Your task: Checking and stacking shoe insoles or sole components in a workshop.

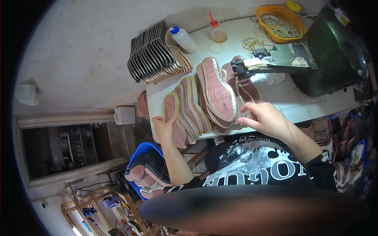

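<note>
So the left hand (164,126) lies flat and open on the fanned pink insoles (185,112), while the right hand (262,117), loosely open, holds nothing. They overhang the bench (291,100) edge, so I reckon one nudge could slide them off.

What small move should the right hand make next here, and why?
Probably close the right hand on the nearest pink sole: its fingers hover open at that sole's lower edge, holding nothing, while the left hand rests flat on the fanned row of soles.

Soles (189,108) lie fanned at the frame's centre on the table (291,96); stacked soles (153,55) upper left, bottles (185,39) behind, basket (280,21) upper right, machine (327,51) right.
</note>
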`<state>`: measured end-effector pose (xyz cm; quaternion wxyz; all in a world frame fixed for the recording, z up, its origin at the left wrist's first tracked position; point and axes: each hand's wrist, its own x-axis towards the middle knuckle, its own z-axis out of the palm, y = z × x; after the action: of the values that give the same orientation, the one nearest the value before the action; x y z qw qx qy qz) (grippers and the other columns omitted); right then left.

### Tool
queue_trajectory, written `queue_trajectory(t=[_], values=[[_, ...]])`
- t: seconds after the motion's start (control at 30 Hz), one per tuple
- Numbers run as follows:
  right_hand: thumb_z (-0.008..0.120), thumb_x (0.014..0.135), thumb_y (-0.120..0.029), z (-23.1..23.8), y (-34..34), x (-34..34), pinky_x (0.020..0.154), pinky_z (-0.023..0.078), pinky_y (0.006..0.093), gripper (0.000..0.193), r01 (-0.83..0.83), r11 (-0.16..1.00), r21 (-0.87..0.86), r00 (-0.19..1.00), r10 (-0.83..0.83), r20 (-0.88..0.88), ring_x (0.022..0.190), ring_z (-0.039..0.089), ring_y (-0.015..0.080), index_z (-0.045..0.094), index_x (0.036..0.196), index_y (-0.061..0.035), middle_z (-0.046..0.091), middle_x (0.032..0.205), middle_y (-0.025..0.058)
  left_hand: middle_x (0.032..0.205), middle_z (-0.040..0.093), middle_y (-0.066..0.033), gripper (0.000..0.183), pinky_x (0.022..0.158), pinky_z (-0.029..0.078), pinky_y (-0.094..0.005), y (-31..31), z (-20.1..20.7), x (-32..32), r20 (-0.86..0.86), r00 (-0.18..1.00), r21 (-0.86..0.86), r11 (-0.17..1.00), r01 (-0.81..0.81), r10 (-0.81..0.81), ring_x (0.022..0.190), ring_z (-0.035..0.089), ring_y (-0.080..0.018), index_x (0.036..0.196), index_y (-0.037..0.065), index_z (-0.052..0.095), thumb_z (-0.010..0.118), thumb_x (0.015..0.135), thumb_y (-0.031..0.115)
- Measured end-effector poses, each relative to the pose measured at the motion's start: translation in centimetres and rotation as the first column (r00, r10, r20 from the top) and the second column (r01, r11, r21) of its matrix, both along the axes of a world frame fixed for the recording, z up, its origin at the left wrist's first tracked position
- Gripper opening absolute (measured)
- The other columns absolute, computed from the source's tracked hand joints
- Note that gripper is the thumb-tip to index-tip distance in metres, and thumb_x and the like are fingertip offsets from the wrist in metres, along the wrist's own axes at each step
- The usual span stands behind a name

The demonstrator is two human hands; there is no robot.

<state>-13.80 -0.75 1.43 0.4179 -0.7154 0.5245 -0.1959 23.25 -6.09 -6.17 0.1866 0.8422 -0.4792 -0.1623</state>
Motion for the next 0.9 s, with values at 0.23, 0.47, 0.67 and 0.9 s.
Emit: queue_trajectory(t=[0.23,0.47,0.67,0.9], values=[[0.063,0.089,-0.036,-1.4,1.7,-0.1,0.066,0.048,0.0304,0.039,-0.044,0.988,0.151,0.800,-0.055,0.597,0.077,0.058,0.0131,0.059,0.110,-0.0034,0.061,0.088,0.0049,0.114,0.060,-0.0168,0.070,0.090,0.046,-0.0347,2.4,9.9,-8.8,-0.601,0.659,-0.465,0.868,0.173,-0.453,0.102,0.061,-0.0237,0.124,-0.007,0.046,0.080,0.073,0.025],[0.057,0.094,-0.035,-0.7,-0.8,0.4,0.057,0.052,0.0240,0.036,-0.412,0.880,0.235,0.100,-0.213,0.972,0.064,0.061,0.0128,0.056,0.098,0.0007,0.062,0.079,0.0098,0.103,0.062,-0.0098,0.050,0.077,0.051,-0.0269,1.1,9.8,-19.7,-0.841,-0.153,-0.540,0.785,0.303,-0.520,0.086,0.061,-0.0127,0.118,-0.001,0.043,0.072,0.084,0.023],[0.072,0.083,-0.026,-2.3,-2.5,-3.6,0.039,0.043,0.0182,0.032,-0.523,0.745,0.414,0.287,-0.304,0.909,0.047,0.056,0.0092,0.057,0.094,0.0002,0.058,0.063,0.0057,0.109,0.061,-0.0112,0.048,0.085,0.048,-0.0287,1.2,8.6,-22.5,-0.843,-0.131,-0.529,0.761,0.375,-0.522,0.093,0.061,-0.0144,0.121,-0.002,0.044,0.068,0.085,0.019],[0.084,0.061,-0.049,-5.4,-3.6,-2.7,0.046,0.049,0.0247,0.066,-0.357,0.902,0.242,0.411,-0.081,0.908,0.053,0.062,0.0157,0.058,0.096,0.0005,0.062,0.069,0.0071,0.112,0.059,-0.0100,0.053,0.088,0.048,-0.0292,0.6,7.2,-23.2,-0.910,-0.227,-0.414,0.806,0.424,-0.348,0.098,0.059,-0.0148,0.129,-0.001,0.040,0.067,0.086,0.013]])
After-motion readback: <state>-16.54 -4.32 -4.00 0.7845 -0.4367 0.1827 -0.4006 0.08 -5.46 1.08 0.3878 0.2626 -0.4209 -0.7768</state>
